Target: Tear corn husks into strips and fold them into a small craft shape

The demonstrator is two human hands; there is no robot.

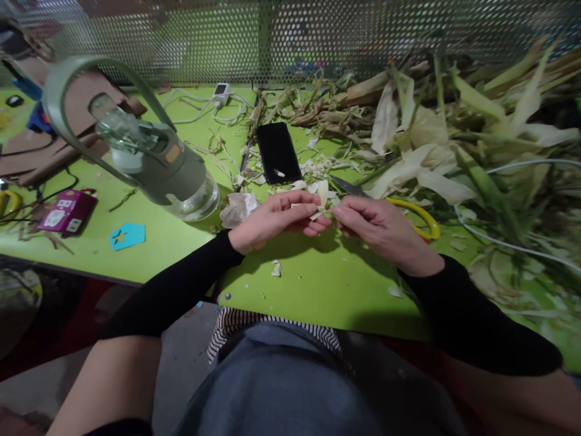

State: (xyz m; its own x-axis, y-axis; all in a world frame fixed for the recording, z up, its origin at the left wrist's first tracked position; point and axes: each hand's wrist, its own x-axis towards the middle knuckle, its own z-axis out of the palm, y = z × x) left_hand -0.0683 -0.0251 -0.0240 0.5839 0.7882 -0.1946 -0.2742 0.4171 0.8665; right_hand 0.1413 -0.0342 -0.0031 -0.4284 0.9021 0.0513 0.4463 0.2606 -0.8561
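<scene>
Between my two hands, above the green table, is a small pale piece of corn husk point(322, 195), with one strip standing up. My left hand point(285, 219) pinches it between thumb and fingers, the other fingers curled below. From the right, the fingertips of my right hand point(376, 225) are closed on the husk's other end. Yellow-handled scissors point(424, 218) lie behind my right hand, which hides part of them; their dark blades point left. A black phone point(278, 151) lies beyond my hands with a small pale scrap on it. Crumpled white paper point(238, 209) sits beside my left wrist.
A large heap of corn husks point(422, 139) covers the right and back. At left stand a green water bottle point(167, 169), a purple box point(68, 212) and a blue paper tag point(128, 236). A white charger with cable point(221, 94) lies behind, before a perforated metal screen point(218, 42).
</scene>
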